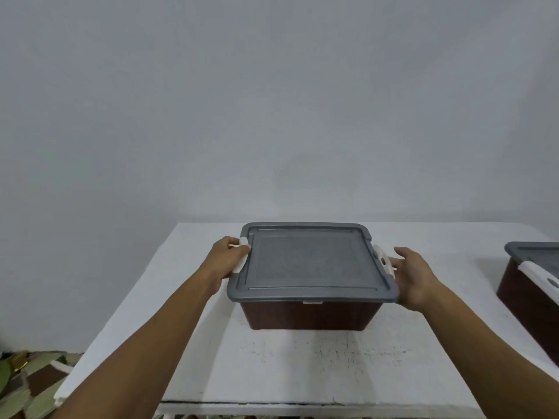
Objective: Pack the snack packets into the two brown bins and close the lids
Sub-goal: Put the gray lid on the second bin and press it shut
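Brown plastic bin (308,316) under flat grey lid (308,261), mid white surface (302,373). Left grip (230,257) curls round left white latch (242,263). Right grip (414,276) open beside right white latch (381,259), seemingly unfastened. Risk: uneven pressing tilts lid or skids bin.

Single view: head-worn wide-angle cam, pointed fwd and down. Left hand (225,257) and right hand (414,279) are seen at close range, mid-frame, w/ forearms entering from the bottom corners. Brown bin (308,316) is framed between the hands. A second bin (529,297), right of the right hand, is cropped by the frame edge.
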Demonstrator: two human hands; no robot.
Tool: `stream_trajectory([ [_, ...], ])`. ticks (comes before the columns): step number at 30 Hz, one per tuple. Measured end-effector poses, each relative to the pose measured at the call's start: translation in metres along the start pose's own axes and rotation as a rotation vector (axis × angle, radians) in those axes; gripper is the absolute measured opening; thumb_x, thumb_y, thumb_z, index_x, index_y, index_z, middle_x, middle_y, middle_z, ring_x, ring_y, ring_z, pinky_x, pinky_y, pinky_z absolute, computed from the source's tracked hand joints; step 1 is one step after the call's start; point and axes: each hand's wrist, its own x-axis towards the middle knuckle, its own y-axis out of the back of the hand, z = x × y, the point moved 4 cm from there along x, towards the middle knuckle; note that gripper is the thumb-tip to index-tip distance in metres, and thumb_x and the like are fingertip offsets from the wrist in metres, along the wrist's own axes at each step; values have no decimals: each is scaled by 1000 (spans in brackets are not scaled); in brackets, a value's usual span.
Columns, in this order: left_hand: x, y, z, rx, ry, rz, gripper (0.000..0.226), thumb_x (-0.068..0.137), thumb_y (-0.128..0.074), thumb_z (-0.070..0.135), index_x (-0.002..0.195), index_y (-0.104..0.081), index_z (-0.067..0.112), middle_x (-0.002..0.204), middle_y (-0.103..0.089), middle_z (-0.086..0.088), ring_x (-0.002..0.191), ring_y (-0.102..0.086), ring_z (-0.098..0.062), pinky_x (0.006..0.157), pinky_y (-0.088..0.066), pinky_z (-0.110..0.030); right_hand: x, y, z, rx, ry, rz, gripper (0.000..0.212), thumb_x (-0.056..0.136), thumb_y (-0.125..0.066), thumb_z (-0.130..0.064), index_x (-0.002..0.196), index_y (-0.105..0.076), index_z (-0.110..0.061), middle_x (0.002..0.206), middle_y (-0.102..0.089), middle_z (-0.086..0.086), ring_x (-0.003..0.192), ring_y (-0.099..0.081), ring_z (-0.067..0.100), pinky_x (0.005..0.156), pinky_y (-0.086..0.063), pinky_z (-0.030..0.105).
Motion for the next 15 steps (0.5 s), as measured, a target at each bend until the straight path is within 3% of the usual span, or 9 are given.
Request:
stream_trajectory([
  [5, -3, -11, -2, 159, -144, 61, 20, 97, -48, 29, 109, -53, 13, 104, -60, -6, 87, -57, -17, 69, -47, -30, -2, 1, 8, 124, -108, -102, 27, 92, -60, -24, 117, -56, -14, 107, -66, 17, 90, -68, 33, 74, -58, 53],
  [8, -1, -10, -4, 150, -155, 68, 21, 97, -50, 30, 110, -54, 14, 105, -60, -4, 90, -58, -19, 70, -47, -30, -4, -1, 5, 76, -90, -114, 31, 89, -65, -28, 114, -59, -11, 101, -66, 17, 90, -67, 33, 77, -57, 50],
  [11, -1, -11, -4, 158, -176, 75, 22, 97, -49, 29, 111, -55, 13, 107, -60, -5, 86, -57, -15, 66, -46, -28, -3, -3, 1, 34, -54, -108, 34, 88, -67, -30, 113, -59, -9, 99, -65, 16, 85, -66, 32, 68, -58, 46],
  [15, 5, -7, -7, 212, -206, 100, 41, 97, -51, 31, 134, -46, 16, 131, -49, -4, 107, -55, -22, 86, -47, -35, 1, -10, -14, -330, 208, 107, 35, 87, -71, -26, 114, -62, -5, 109, -64, 11, 88, -61, 26, 66, -53, 36],
])
